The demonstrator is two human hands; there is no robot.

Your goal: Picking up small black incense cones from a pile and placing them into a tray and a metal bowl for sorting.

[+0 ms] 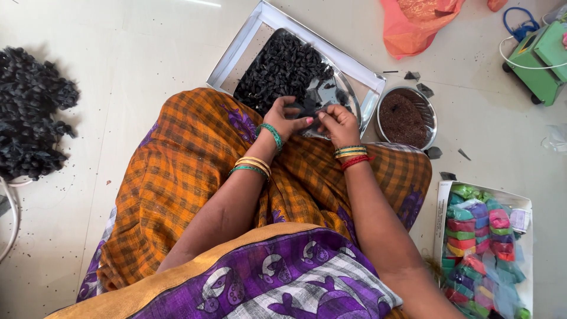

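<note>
My left hand [285, 118] and my right hand [338, 123] meet over my lap, both pinching one small black piece [309, 110] between the fingertips. Just beyond them a steel plate [353, 97] heaped with black pieces [282, 70] rests in a shallow white box lid [236, 54]. Bangles circle both wrists. My lap is covered by orange checked cloth [189, 171].
A steel bowl of dark brown grains [406, 118] stands right of the plate. A white box of coloured packets [484, 248] lies at lower right. A big heap of black pieces [29, 112] lies at left. Orange cloth [413, 23] and a green device [540, 56] are at top right.
</note>
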